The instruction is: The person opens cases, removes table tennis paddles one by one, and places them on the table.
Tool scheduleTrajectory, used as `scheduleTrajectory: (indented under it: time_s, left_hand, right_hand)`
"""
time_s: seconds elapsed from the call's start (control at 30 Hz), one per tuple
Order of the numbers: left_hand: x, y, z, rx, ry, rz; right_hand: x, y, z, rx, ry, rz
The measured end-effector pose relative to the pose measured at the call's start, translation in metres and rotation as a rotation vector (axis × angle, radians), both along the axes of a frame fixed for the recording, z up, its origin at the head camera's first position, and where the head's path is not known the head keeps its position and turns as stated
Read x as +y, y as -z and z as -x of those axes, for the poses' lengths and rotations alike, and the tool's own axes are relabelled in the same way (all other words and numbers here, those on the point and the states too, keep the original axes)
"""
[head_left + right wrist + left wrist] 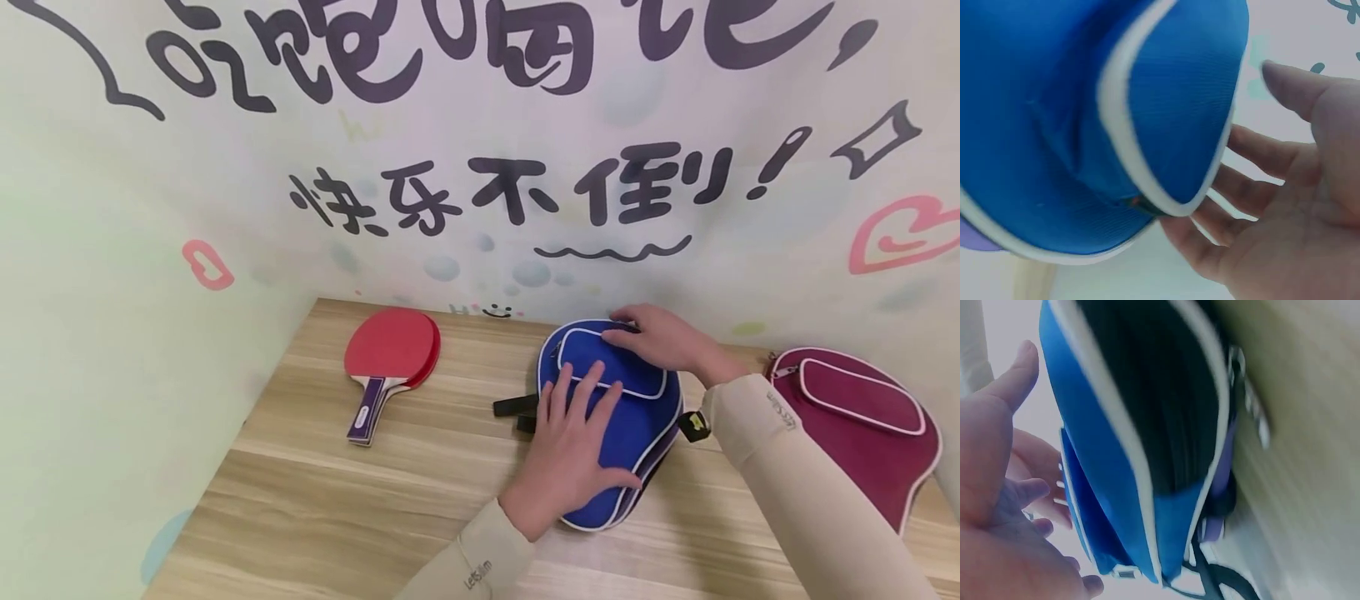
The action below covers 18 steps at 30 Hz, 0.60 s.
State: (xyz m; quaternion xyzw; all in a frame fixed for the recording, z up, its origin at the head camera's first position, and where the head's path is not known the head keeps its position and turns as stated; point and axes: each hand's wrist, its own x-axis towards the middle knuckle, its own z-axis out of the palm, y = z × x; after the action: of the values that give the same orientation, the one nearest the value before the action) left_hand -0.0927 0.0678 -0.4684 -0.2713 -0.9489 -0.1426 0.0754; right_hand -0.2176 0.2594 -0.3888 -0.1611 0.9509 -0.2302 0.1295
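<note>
A blue table tennis paddle case (630,429) with white piping and a front pocket lies on the wooden table in the head view. My left hand (566,458) is over its front, fingers spread and thumb out to the side. At the case's upper end is my right hand (663,337), its fingers by the far edge and its thumb over the pocket. The right wrist view shows that hand's long fingers (1247,187) reaching to the pocket's white rim, thumb apart. From the left wrist, the case's dark zipped side (1166,406) shows, with something purple (1225,469) beneath it.
Two red paddles (390,342) lie stacked on the table at the left. A maroon paddle case (840,450) lies to the right, beside my right sleeve. Black straps (516,406) stick out left of the blue case. A printed wall (420,275) stands behind the table.
</note>
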Motion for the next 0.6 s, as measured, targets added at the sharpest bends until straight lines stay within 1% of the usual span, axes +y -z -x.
scheduleTrajectory:
  time_s: [0.1, 0.17, 0.23, 0.33, 0.43, 0.6]
  left_hand:
    - [-0.003, -0.002, 0.011, -0.009, -0.017, -0.006]
    - [-0.004, -0.001, 0.016, -0.049, -0.024, -0.013]
    - [-0.004, -0.001, 0.019, -0.095, -0.026, -0.022]
    - [-0.002, -0.001, 0.020, -0.146, -0.042, -0.023]
    - [0.002, -0.004, 0.020, -0.143, -0.061, 0.012]
    - [0.008, -0.004, 0.017, -0.094, -0.081, 0.087]
  right_hand:
    - [-0.003, -0.003, 0.004, -0.024, -0.024, -0.024]
    - [-0.003, -0.003, 0.006, -0.034, -0.026, -0.030]
    - [-0.003, -0.003, 0.008, -0.047, -0.028, -0.031]
    - [-0.004, -0.005, 0.011, -0.061, -0.037, -0.036]
    - [-0.006, -0.009, 0.015, -0.085, -0.053, -0.045]
    - [-0.016, -0.014, 0.021, -0.125, -0.085, -0.068]
